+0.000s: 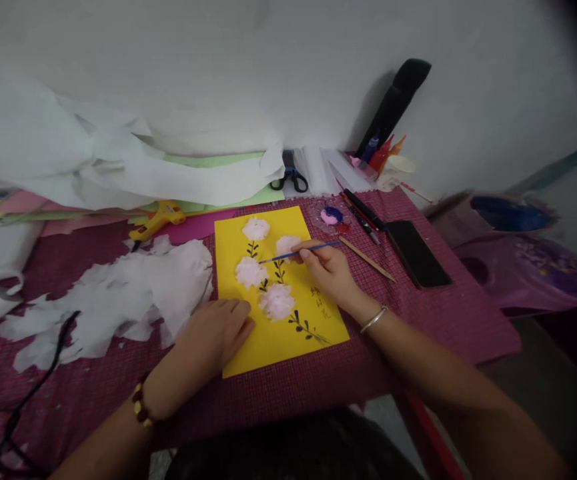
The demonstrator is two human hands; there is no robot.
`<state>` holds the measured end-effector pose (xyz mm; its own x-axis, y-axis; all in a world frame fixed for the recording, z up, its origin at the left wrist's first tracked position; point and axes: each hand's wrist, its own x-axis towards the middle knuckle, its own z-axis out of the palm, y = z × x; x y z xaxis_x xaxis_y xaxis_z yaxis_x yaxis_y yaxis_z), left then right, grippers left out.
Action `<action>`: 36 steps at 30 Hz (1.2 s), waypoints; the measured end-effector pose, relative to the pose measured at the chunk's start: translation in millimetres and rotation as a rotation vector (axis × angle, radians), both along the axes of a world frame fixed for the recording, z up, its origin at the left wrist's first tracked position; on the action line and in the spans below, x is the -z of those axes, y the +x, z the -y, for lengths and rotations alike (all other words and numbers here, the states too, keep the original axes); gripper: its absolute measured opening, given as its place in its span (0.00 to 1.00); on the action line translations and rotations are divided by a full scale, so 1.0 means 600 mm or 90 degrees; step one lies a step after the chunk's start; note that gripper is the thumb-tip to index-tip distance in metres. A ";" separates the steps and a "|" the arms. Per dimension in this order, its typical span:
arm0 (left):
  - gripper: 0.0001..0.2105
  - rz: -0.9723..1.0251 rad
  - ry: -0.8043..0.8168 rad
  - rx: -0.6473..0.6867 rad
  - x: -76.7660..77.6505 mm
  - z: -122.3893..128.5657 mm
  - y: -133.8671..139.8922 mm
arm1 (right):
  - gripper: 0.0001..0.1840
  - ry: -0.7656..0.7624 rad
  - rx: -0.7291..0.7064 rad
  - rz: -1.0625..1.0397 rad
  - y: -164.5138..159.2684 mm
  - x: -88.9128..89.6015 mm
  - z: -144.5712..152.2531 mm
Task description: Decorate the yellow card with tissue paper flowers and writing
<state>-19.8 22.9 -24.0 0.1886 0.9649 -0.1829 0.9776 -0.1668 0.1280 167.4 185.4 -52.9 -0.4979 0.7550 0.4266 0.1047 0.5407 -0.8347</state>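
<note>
A right hand (329, 268) holds a slim blue paintbrush (281, 257) over pink-flowered, rectangular yellow paper (248, 355), left hand (218, 330) at its edge.

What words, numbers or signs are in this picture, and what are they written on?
"花" (probably): the lowest of three small handwritten black Chinese characters, in a column on the yellow rectangular paper sheet; the upper two are too blurred to read surely.
Yellow plastic glue gun: no readable lettering.
Red plastic squeeze bottle: too small and blurred to tell.
Black rectangular phone: no writing visible.
</note>
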 end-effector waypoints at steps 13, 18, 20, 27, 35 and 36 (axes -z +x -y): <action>0.10 0.030 -0.027 -0.023 -0.007 0.002 -0.005 | 0.09 -0.363 0.095 -0.298 0.013 -0.026 -0.041; 0.07 0.159 -0.033 -0.088 -0.016 0.006 -0.013 | 0.06 -0.685 0.058 -0.340 0.044 -0.041 -0.064; 0.07 0.252 -0.014 -0.121 -0.024 0.018 -0.017 | 0.07 -0.733 0.035 -0.322 0.057 -0.047 -0.071; 0.17 0.757 0.089 -0.469 -0.050 0.070 0.011 | 0.07 -0.808 -0.033 -0.313 0.062 -0.046 -0.083; 0.16 0.967 0.126 -0.605 -0.032 0.067 0.035 | 0.09 -0.823 -0.071 -0.333 0.059 -0.048 -0.078; 0.15 0.977 0.119 -0.610 -0.030 0.063 0.035 | 0.09 -0.825 -0.072 -0.333 0.059 -0.050 -0.076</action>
